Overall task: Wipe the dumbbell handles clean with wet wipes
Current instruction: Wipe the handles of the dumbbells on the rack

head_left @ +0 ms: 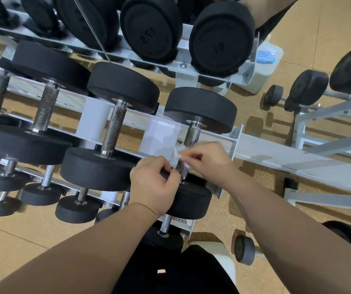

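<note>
Tan gym floor (32,234), grey tiered rack (255,143) of black dumbbells. Task thing: dumbbell handle (192,135) at the right end of the middle tier, knurled steel, upper half bare. Wet wipe (176,152) sits against its lower half. Right hand (209,158) pinches the wipe's top edge between thumb and forefinger. Left hand (152,183) has its fingers curled at the handle's lower end and seems to pinch the wipe's bottom edge.

Step judged: wrapping the wipe round the handle. To do it well, close the wipe fully round the bar, then twist and slide along the whole knurl up to both collars. The neighbouring handle (115,126) shows specks, so likely next.

Wipe is motion-blurred and its extent is unclear. Lower handle is hidden by the hands. A blue-labelled pack (266,54) behind the rack is unreadable, and the top tier is cut off.
</note>
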Motion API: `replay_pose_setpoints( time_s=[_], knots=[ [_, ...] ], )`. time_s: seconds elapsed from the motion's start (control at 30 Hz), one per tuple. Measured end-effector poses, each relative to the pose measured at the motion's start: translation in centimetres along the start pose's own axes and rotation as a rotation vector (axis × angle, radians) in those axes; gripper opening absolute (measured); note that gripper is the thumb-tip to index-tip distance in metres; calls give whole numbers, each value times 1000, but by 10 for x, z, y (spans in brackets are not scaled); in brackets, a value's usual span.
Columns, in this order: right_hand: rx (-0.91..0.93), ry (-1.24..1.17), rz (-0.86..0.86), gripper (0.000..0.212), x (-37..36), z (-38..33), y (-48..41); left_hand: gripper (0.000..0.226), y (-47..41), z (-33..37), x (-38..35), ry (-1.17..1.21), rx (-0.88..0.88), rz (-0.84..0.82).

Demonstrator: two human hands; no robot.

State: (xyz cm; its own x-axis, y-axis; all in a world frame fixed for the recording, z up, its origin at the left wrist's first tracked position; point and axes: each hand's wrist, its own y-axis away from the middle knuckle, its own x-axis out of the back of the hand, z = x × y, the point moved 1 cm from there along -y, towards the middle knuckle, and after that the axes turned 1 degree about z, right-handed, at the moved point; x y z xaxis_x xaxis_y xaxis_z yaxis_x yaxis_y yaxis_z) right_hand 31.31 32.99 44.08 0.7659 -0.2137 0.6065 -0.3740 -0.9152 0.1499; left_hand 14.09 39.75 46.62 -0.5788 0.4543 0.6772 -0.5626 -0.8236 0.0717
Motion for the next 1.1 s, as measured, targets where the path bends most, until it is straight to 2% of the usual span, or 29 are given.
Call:
replay_pose_setpoints(
  time_s=[0.1, 0.13, 0.17, 0.23, 0.3, 0.37, 0.43, 0.53, 0.6, 0.63, 0.7, 0.77, 0.8, 0.87, 1.0, 1.03, 1.1],
  knots=[
    [-95, -151, 340, 18, 6, 0, -16, 18, 1, 0, 0, 3, 5, -4],
    [-101, -153, 387, 18, 6, 0, -17, 17, 1, 0, 0, 3, 7, -5],
    [-106, -140, 381, 18, 3, -1, -14, 17, 1, 0, 0, 4, 9, -6],
    [-57, -77, 240, 16, -4, -2, -2, 15, 1, 0, 0, 8, 12, -2],
    [71, 28, 64, 16, -11, 0, 13, 14, 0, 0, 0, 7, 15, 1],
    [172, 91, -7, 18, -12, 3, 19, 15, 0, -1, 0, 0, 21, -7],
    [180, 117, 73, 19, -8, 3, 10, 15, 0, -1, 0, -4, 35, -14],
    [-1, 22, 337, 19, 4, -2, -13, 14, 1, 2, 2, 11, 70, -38],
    [-69, -37, 406, 19, 4, -4, -15, 13, 1, 4, 3, 13, 87, -49],
    [-84, -53, 367, 20, 1, -5, -11, 13, 0, 4, 3, 12, 86, -54],
    [-65, -39, 166, 19, -4, -6, 5, 16, 0, 5, 4, 13, 71, -56],
    [29, 62, -15, 20, -7, -6, 18, 22, -1, 4, 4, 15, 48, -55],
    [73, 106, -52, 20, -7, -6, 19, 25, -1, 3, 5, 14, 38, -56],
    [73, 139, -14, 19, -4, -9, 10, 28, -1, 2, 5, 12, 31, -64],
    [-146, 85, 352, 21, 4, -17, -18, 34, -1, 1, 6, -46, 30, -99],
    [-187, 91, 388, 22, 3, -19, -19, 35, -1, 1, 6, -64, 34, -116],
    [-218, 151, 335, 21, -2, -26, -12, 36, -2, 1, 6, -84, 51, -146]
  ],
)
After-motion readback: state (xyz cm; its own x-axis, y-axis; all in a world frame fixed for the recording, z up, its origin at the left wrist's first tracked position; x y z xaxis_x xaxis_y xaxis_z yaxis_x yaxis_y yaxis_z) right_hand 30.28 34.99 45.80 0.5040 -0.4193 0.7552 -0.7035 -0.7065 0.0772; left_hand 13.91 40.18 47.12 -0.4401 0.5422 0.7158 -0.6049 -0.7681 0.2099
